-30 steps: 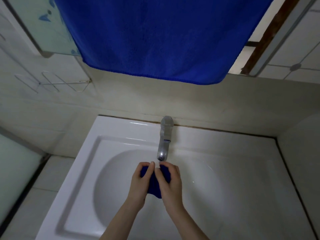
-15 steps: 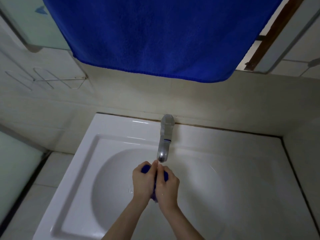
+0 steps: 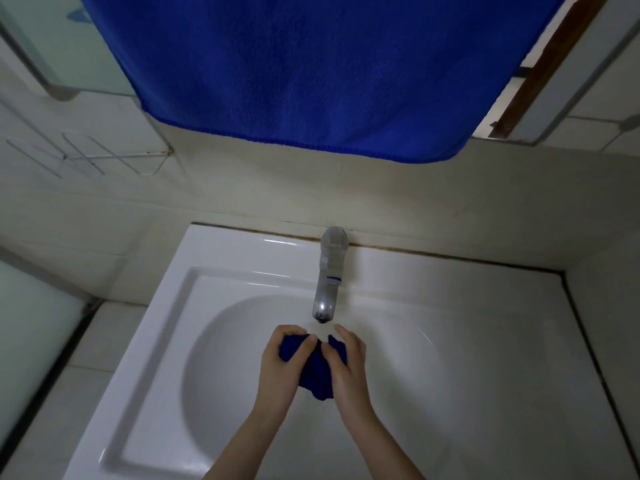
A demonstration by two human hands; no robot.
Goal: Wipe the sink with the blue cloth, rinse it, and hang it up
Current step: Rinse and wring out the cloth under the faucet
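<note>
A small blue cloth (image 3: pixel 317 375) is bunched up between both my hands over the bowl of the white sink (image 3: pixel 221 368). My left hand (image 3: pixel 282 362) grips its left part and my right hand (image 3: pixel 348 365) grips its right part, thumbs close together. A bit of cloth hangs down between my wrists. The hands sit just below the spout of the chrome faucet (image 3: pixel 329 282). I cannot tell whether water is running.
A large blue towel (image 3: pixel 311 71) hangs overhead above the sink's back wall. A white wire rack (image 3: pixel 104 161) is fixed to the tiled wall at left. A mirror edge (image 3: pixel 41 46) is at top left, a door frame (image 3: pixel 540 64) at top right.
My hands have drawn slightly apart and more of the cloth shows between them than half a second ago, when they were pressed together around it. The view shifted a little.
</note>
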